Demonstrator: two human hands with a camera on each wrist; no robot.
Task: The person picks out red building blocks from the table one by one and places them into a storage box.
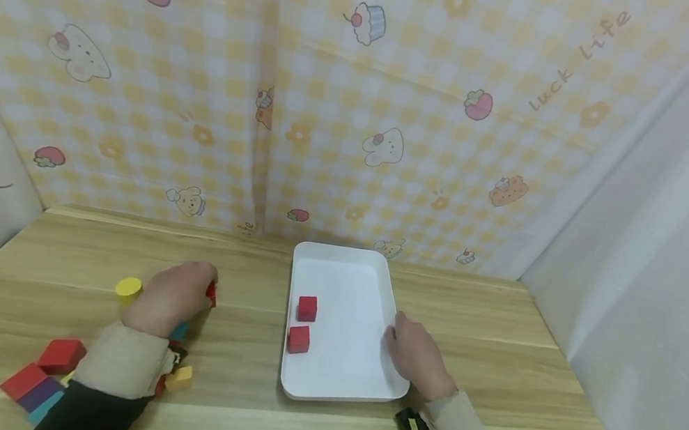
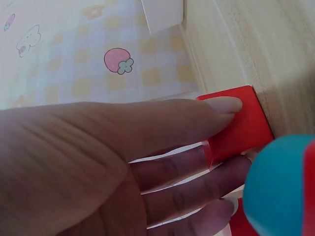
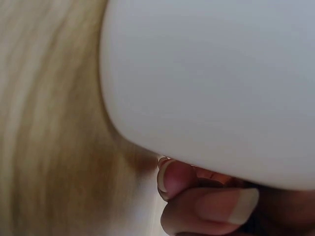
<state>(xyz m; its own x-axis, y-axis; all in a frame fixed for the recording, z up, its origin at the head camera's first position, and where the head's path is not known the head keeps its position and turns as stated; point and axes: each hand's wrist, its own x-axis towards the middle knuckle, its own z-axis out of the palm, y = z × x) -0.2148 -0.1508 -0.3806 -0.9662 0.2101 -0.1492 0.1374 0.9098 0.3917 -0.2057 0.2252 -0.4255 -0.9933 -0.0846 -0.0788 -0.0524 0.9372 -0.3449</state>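
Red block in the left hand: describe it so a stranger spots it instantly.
Find the white tray on the wooden table. To its left is the left hand. The red block is the one held in that hand's fingers, unlike the two red cubes in the tray.

Red cubes [image 2: 243, 128], white tray [image 1: 345, 327] — and the backdrop [image 1: 332, 88] is yellow-checked.

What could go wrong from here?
1. The left hand pinches a red block close to a teal piece and a yellow round piece; it might knock either one.
2. Two red cubes sit loose near the white tray's left side; a block brought in there could bump them.
3. The right hand holds the tray's right side; a tug could make the cubes slide.
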